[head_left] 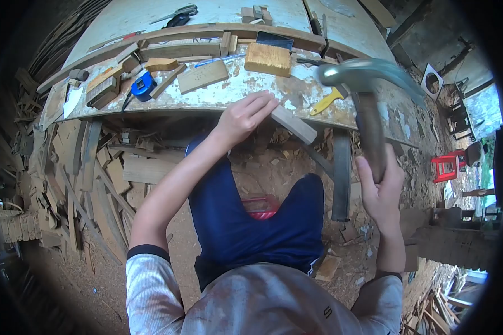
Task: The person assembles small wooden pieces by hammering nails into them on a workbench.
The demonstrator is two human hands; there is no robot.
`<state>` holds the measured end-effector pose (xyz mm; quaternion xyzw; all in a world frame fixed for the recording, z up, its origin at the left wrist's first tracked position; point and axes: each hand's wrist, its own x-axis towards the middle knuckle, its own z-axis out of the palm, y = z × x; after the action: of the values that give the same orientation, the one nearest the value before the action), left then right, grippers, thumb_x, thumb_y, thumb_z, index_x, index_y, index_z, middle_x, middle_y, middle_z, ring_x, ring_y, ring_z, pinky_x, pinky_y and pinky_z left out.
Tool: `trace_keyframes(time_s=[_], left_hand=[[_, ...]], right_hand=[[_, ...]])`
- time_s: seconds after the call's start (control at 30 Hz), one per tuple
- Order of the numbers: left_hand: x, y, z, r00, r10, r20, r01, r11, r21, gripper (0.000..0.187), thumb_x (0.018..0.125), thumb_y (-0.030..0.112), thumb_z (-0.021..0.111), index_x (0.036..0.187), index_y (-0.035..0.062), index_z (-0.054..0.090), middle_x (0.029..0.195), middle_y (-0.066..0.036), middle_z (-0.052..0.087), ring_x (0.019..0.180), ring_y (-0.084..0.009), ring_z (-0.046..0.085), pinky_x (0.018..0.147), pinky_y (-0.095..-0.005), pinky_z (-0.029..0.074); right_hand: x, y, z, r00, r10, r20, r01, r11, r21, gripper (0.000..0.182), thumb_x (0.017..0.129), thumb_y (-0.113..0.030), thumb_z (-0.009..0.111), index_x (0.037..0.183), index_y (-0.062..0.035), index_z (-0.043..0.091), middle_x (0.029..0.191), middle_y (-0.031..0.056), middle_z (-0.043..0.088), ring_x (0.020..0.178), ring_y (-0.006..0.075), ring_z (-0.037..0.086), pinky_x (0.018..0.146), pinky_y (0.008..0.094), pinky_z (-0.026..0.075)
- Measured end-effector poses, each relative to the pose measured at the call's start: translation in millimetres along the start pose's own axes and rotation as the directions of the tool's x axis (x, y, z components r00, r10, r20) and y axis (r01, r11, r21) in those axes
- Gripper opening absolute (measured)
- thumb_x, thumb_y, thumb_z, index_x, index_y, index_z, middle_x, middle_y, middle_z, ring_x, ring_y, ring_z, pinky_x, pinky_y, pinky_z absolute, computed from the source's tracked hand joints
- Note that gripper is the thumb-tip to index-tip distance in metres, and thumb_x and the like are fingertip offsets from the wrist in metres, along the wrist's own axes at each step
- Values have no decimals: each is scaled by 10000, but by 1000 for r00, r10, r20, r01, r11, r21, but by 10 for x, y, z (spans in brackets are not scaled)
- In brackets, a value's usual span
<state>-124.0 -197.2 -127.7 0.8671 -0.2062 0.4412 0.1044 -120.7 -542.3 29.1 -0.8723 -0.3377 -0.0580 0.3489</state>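
Note:
My left hand [245, 118] is closed on one end of a small wooden block [294, 124] at the workbench's front edge. The block's other end juts out past that edge toward my lap. Raised on the right, a claw hammer [370, 106] has its metal head up and its handle in my right hand [383, 187], with the fingers wrapped round it. The hammer head is slightly blurred and hangs over the right part of the bench, apart from the block. A yellow-handled tool [328, 100] lies on the bench between the block and the hammer.
On the workbench [201, 103] lie a blue tape measure [143, 86], a flat wooden piece [203, 77], a thick wood block [267, 59] and a dark phone-like slab [275, 40]. Wood scraps [92, 184] pile up at left. A red stool [446, 167] stands far right.

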Motion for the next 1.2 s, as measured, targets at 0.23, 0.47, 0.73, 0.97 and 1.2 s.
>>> trace_keyframes(time_s=[0.23, 0.47, 0.73, 0.97, 1.2], left_hand=[[-2, -21, 4, 1000, -4, 12, 4, 1000, 1, 447, 817, -10, 782, 1261, 21, 739, 1168, -110, 756, 1122, -297, 762, 886, -382, 669], [-4, -20, 4, 1000, 3, 15, -3, 1000, 1, 469, 804, 5, 797, 1269, 21, 735, 1173, -110, 756, 1124, -296, 761, 890, -386, 669], [0, -22, -12, 999, 6, 36, -6, 1000, 24, 483, 790, 22, 810, 1266, 20, 734, 1185, -107, 754, 1128, -299, 760, 892, -380, 669], [-24, -50, -17, 999, 14, 50, -16, 999, 35, 540, 761, 65, 849, 1284, 15, 723, 1207, -109, 748, 1142, -310, 746, 929, -395, 653], [144, 42, -201, 994, 42, 102, -38, 999, -32, 574, 790, 125, 874, 1335, 37, 721, 1051, -90, 700, 945, -291, 697, 814, -400, 597]], right_hand=[[54, 198, 80, 986, 23, 162, 0, 990, -141, 236, 1024, -142, 743, 1199, -24, 638, 721, 162, 690, 617, 333, 724, 599, 428, 527], [-39, 293, 202, 980, -16, 197, 40, 992, -118, 301, 1024, -169, 752, 1267, -35, 634, 806, 219, 735, 718, 388, 776, 628, 441, 555], [-66, 271, 195, 995, -63, -81, 61, 998, -24, 252, 1021, -162, 760, 1208, -34, 650, 779, 205, 708, 698, 386, 754, 644, 440, 555], [-262, 450, 185, 993, 54, -109, -44, 995, 93, 400, 1049, -257, 752, 1341, -7, 643, 783, 109, 686, 615, 253, 692, 617, 435, 533], [-862, 251, 364, 862, 351, -365, 46, 664, 747, 733, 1102, -492, 651, 1470, 124, 497, 861, 95, 656, 714, 143, 657, 638, 270, 533]])
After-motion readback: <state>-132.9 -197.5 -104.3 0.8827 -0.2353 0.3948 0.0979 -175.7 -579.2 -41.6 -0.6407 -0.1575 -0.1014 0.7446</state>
